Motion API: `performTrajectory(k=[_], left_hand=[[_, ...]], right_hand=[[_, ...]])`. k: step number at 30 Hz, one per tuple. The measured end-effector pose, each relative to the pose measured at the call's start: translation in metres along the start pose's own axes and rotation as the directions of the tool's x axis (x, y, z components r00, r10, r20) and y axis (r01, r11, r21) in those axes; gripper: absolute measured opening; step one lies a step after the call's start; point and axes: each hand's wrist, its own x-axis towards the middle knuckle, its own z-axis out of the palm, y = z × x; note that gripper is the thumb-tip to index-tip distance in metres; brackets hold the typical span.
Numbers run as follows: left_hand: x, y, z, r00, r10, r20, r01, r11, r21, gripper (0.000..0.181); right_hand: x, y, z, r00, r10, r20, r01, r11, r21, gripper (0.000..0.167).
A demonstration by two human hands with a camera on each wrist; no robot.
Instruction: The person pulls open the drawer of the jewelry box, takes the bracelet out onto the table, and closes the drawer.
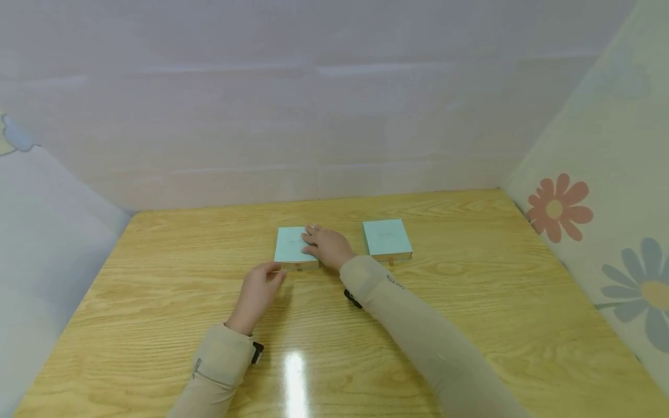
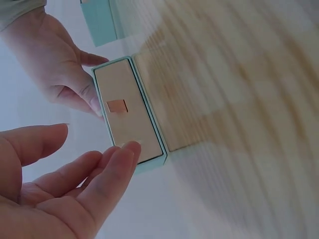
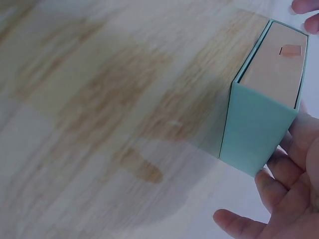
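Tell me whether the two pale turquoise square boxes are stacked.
No, the left box and right box lie apart, each directly on the yellow wood-grain table.

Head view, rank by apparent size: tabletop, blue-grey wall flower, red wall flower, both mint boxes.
1. Wooden tabletop
2. Blue-grey flower, partly out of frame
3. Red flower
4. Left mint box, right mint box: look alike, left partly hidden by right hand; unranked

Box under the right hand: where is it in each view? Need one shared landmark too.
Head: the box sits slightly left of and below centre.
Left wrist: left of centre, tabbed face showing.
Right wrist: upper right, tabbed face showing.
Landmark: right hand, at the box in all three.
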Motion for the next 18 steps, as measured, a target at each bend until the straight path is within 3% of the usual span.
performTrajectory(k=[18], left_hand=[[0.012,0.0,0.009,0.993,-0.104,0.059,0.111,0.984,-0.136,0.036]], right_hand=[[-0.005,-0.004,-0.005,1.0,-0.015,-0.021,0.016,0.999,0.037,0.051]])
